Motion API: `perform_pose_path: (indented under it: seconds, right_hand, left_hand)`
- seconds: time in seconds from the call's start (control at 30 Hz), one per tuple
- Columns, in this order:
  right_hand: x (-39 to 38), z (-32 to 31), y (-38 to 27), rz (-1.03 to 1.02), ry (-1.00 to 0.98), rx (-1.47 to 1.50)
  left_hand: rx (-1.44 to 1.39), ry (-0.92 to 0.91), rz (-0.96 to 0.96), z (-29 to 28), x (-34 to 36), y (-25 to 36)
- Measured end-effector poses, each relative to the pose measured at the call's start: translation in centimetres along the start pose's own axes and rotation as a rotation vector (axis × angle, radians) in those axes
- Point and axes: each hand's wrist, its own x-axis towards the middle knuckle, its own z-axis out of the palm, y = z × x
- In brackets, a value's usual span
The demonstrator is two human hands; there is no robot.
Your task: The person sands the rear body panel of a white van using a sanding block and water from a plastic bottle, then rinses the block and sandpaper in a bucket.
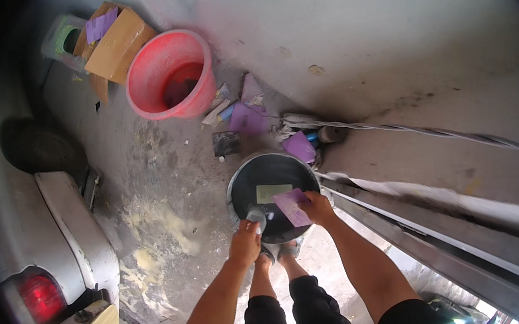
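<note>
A round black tub stands on the floor just before my feet. Over its right side my right hand pinches a purple sheet that looks like sandpaper. My left hand is closed around a greyish, see-through object, possibly a plastic bottle, at the tub's near left rim. Its exact kind is not clear. Inside the tub lies a pale yellow-green rectangular piece, partly beside the purple sheet.
A pink plastic tub and a cardboard box stand far left. More purple sheets and a dark square piece lie beyond the black tub. A twisted cable runs along the right wall; a white vehicle is at left.
</note>
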Motion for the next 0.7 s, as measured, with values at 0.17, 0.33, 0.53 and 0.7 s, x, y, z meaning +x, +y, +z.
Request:
perform_pose_path:
  seconds: [0.17,0.33,0.53,0.7]
  right_hand:
    - [8.2,7.0,2.6,-0.140,-0.442,-0.266]
    - [11.3,11.8,2.1,-0.224,-0.626,-0.586]
    - [8.0,9.1,1.9,-0.037,-0.670,-0.362]
    - [0.6,4.1,-7.5,0.052,-0.083,-0.284]
  left_hand:
    - [0.103,-0.134,0.044,4.2,1.8,-2.3]
    - [0.224,-0.251,0.014,4.9,2.3,-2.9]
    - [-0.277,-0.126,-0.215,4.8,2.1,-3.0]
    - [-0.632,0.114,-0.295,6.3,2.9,-0.3]
